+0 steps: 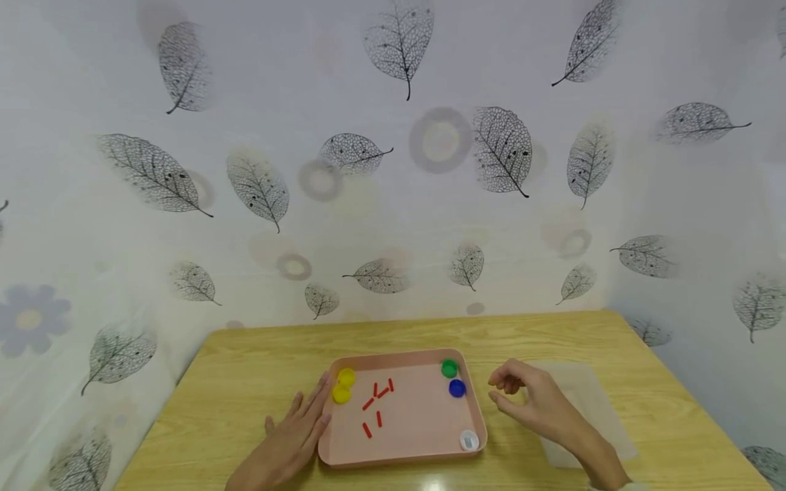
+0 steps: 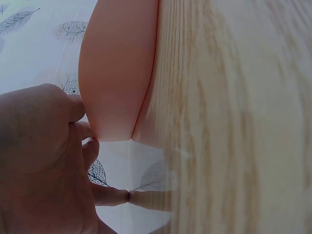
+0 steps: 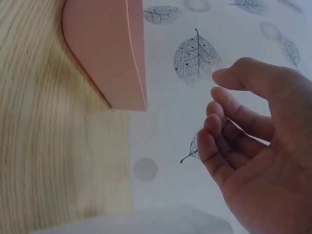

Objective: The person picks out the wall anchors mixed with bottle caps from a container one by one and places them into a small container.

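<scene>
A pink tray (image 1: 417,426) lies on the wooden table. My left hand (image 1: 288,440) rests against the tray's left side, its fingers extended along the rim. To the right of the tray my right hand (image 1: 540,406) hovers with loosely bent fingers; in the right wrist view a small gap shows between thumb and index finger, holding nothing. Several short red sticks (image 1: 379,419) are scattered over the tray's left half. Two round yellow caps (image 1: 341,393) sit in its far left corner. A green cap (image 1: 449,368) and a blue cap (image 1: 457,388) stand at the far right.
In the tray's near right corner lies a round white object (image 1: 469,440) with a greyish rectangle on it. A pale translucent sheet (image 1: 604,423) lies on the table beneath my right forearm. Behind the table (image 1: 258,361) hangs a leaf-patterned cloth (image 1: 381,218).
</scene>
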`<state>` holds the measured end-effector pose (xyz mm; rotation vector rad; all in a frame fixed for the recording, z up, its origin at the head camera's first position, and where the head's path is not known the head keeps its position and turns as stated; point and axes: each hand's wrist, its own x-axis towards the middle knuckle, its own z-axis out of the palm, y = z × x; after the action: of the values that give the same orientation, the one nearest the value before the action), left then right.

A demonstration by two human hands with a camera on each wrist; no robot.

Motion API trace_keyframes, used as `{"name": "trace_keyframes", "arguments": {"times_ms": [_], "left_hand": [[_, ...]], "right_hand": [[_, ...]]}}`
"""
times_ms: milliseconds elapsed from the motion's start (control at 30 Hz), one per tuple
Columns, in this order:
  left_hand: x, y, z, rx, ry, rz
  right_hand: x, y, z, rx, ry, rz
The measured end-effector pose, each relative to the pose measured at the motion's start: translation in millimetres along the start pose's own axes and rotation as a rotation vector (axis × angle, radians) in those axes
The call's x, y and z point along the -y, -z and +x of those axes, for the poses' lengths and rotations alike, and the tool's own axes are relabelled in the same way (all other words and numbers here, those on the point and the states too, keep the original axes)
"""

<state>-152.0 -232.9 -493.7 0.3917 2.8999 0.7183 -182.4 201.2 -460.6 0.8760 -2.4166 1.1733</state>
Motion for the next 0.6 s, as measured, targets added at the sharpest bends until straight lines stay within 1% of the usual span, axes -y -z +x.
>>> {"name": "trace_keyframes", "arguments": {"times_ms": [167, 367, 600], "left_hand": [[0.8, 1.0, -1.5, 0.002, 0.010, 0.001], [0.9, 0.4, -1.4, 0.003, 0.023, 0.014], [0.4, -0.6, -1.0, -0.009, 0.007, 0.013]], "right_hand": [[7.3, -11.4, 5.8, -0.003, 0.020, 0.020], [13.4, -27.4, 15.7, 0.027, 0.056, 0.070], [15.5, -42.0, 22.6, 0.052, 0.081, 0.138]]}}
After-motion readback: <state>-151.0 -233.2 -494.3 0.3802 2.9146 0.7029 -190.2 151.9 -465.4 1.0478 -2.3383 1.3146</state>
